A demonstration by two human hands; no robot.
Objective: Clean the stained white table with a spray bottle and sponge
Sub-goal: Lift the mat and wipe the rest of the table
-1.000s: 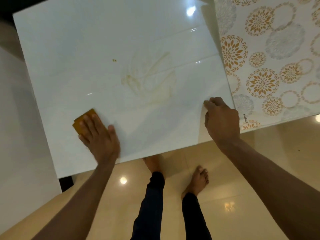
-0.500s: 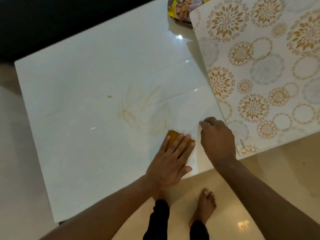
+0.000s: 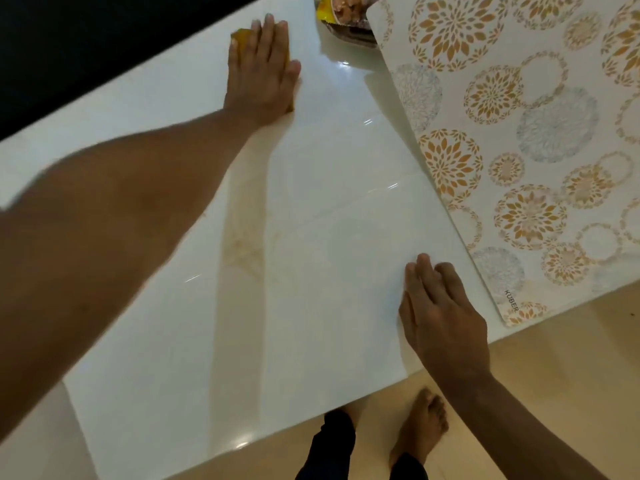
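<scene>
The glossy white table (image 3: 329, 306) fills most of the view. My left hand (image 3: 261, 69) lies flat with straight fingers on a yellow sponge (image 3: 240, 38) near the table's far edge, pressing it down; only the sponge's far corner shows. A faint yellowish stain (image 3: 242, 244) smears across the middle of the table, partly under my left forearm. My right hand (image 3: 440, 313) rests on the table near the front edge, fingers loosely bent, holding nothing. No spray bottle is in view.
A patterned mat (image 3: 519, 150) with orange and grey flower circles covers the table's right side. A yellow food packet (image 3: 343, 12) lies at the far edge beside it. Beige tiled floor (image 3: 554, 375) and my bare feet show below the table's front edge.
My left hand slid the sponge from the front left, past the front right beside my right hand, up to the far edge. The stain looks more smeared. My right hand stayed in place.
</scene>
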